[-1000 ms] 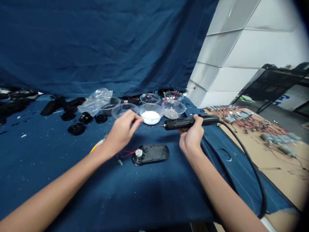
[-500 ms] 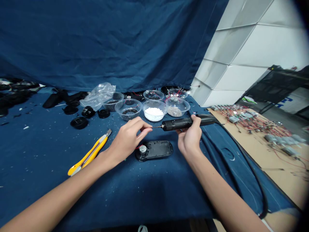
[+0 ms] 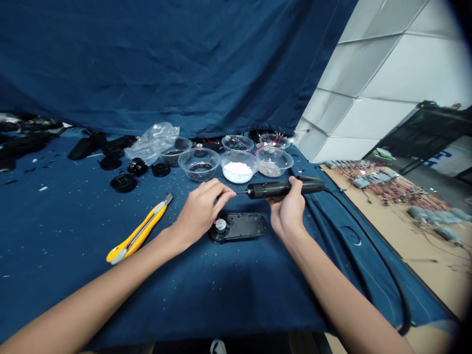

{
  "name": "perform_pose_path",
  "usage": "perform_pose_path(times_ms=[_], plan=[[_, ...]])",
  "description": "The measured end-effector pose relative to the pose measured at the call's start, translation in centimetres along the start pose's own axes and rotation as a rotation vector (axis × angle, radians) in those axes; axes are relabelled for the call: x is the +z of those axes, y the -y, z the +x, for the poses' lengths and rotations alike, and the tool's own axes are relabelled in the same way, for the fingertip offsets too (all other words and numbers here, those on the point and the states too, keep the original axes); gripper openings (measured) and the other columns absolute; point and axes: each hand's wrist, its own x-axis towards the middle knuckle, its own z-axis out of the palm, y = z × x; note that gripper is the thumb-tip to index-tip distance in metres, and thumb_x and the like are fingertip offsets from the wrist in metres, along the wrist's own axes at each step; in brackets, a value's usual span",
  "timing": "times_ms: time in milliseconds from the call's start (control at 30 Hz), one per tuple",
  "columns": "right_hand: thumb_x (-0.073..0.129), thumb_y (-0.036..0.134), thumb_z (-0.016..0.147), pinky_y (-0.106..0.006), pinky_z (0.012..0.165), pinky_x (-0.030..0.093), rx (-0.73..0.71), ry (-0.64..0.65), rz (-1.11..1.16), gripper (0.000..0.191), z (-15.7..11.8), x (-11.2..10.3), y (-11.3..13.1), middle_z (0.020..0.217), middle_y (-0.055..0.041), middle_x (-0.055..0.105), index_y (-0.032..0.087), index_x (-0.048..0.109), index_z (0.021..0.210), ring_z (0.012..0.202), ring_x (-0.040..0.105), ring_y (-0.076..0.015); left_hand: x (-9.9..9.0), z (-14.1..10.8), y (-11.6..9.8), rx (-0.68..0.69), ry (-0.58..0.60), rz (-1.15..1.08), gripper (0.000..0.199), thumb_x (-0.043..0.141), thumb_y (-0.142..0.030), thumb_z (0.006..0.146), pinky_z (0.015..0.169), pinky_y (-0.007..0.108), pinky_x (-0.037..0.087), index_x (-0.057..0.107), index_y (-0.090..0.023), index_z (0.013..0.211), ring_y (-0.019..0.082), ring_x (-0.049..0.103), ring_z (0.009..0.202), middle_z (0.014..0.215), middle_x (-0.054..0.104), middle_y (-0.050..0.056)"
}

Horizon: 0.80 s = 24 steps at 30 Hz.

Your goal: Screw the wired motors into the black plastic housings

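My right hand (image 3: 289,209) is wrapped round a black electric screwdriver (image 3: 269,189), held level with its bit pointing left. The fingertips of my left hand (image 3: 202,209) are pinched together at the tip of the bit; whether a small screw sits between them is hidden. Below both hands, a black plastic housing (image 3: 245,226) lies on the blue cloth with its inside facing up. A round silver motor (image 3: 220,225) sits in its left end, with a bit of red wire beside it. A yellow utility knife (image 3: 138,233) lies left of my left hand.
Behind the hands stand several clear bowls: one with white pieces (image 3: 239,172), one with dark screws (image 3: 201,169), one with small metal parts (image 3: 271,168). Black round parts (image 3: 123,183) and a plastic bag (image 3: 153,140) lie left. A cable (image 3: 372,241) trails right, beside a board with wired motors (image 3: 398,189).
The view has shifted slightly. My left fingertips stay at the screwdriver bit, and my right hand keeps its hold; the housing has not visibly moved on the cloth.
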Motion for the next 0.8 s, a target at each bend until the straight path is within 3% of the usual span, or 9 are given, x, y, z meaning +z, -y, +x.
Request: perform_pose_path(times_ms=[267, 333, 400, 467, 500, 600, 800], plan=[[0.058, 0.039, 0.077, -0.025, 0.049, 0.049, -0.023, -0.024, -0.006, 0.024, -0.2, 0.1, 0.1, 0.062, 0.0063, 0.043, 0.022, 0.041, 0.077, 0.058, 0.05, -0.0115, 0.8, -0.3, 0.1, 0.068, 0.009, 0.013, 0.017, 0.05, -0.028, 0.097, 0.079, 0.031, 0.041, 0.063, -0.016, 0.094, 0.016, 0.057, 0.084, 0.089, 0.065, 0.004], [0.058, 0.038, 0.077, -0.024, 0.046, 0.047, -0.059, -0.026, -0.014, 0.025, -0.3, -0.2, 0.4, 0.06, 0.0067, 0.041, 0.022, 0.04, 0.075, 0.055, 0.048, -0.0108, 0.3, -0.4, 0.4, 0.067, 0.102, 0.041, 0.027, 0.055, -0.035, 0.094, 0.086, 0.034, 0.04, 0.06, -0.018, 0.114, 0.019, 0.057, 0.094, 0.099, 0.065, 0.006], [0.058, 0.04, 0.077, -0.023, 0.043, 0.044, -0.138, -0.037, -0.048, 0.025, -0.2, -0.6, 0.5, 0.06, 0.0066, 0.04, 0.022, 0.04, 0.075, 0.054, 0.048, -0.0109, -0.4, -0.7, 0.8, 0.026, 0.268, 0.049, 0.06, 0.064, -0.049, 0.084, 0.093, 0.037, 0.038, 0.047, -0.021, 0.135, 0.024, 0.052, 0.108, 0.116, 0.06, 0.007], [0.058, 0.042, 0.078, -0.024, 0.045, 0.045, -0.271, -0.052, -0.095, 0.024, 0.0, -1.2, 0.4, 0.063, 0.0058, 0.044, 0.023, 0.043, 0.079, 0.057, 0.051, -0.0119, -0.9, -1.2, 1.2, -0.052, 0.454, 0.038, 0.086, 0.069, -0.062, 0.073, 0.096, 0.038, 0.037, 0.037, -0.022, 0.143, 0.028, 0.046, 0.117, 0.128, 0.052, 0.009], [0.057, 0.042, 0.078, -0.025, 0.048, 0.046, -0.34, -0.051, -0.12, 0.023, 0.1, -1.5, 0.3, 0.066, 0.005, 0.046, 0.023, 0.044, 0.081, 0.059, 0.054, -0.0127, -1.1, -1.5, 1.3, -0.085, 0.538, 0.034, 0.089, 0.068, -0.066, 0.07, 0.096, 0.038, 0.037, 0.038, -0.023, 0.143, 0.029, 0.046, 0.117, 0.129, 0.051, 0.009], [0.056, 0.045, 0.079, -0.028, 0.057, 0.051, -0.454, -0.025, -0.19, 0.025, -0.2, -2.0, -0.2, 0.073, 0.0023, 0.053, 0.023, 0.047, 0.087, 0.069, 0.06, -0.0153, -0.9, -2.2, 1.5, -0.129, 0.664, 0.028, 0.078, 0.065, -0.066, 0.073, 0.095, 0.039, 0.035, 0.047, -0.024, 0.136, 0.028, 0.049, 0.11, 0.12, 0.056, 0.007], [0.06, 0.045, 0.078, -0.029, 0.064, 0.053, -0.478, -0.002, -0.279, 0.028, -1.2, -2.1, -0.8, 0.085, -0.0009, 0.059, 0.023, 0.049, 0.09, 0.085, 0.062, -0.0184, 0.0, -2.4, 1.5, -0.126, 0.649, -0.003, 0.069, 0.063, -0.066, 0.075, 0.094, 0.036, 0.033, 0.05, -0.027, 0.131, 0.026, 0.049, 0.104, 0.113, 0.058, 0.005]])
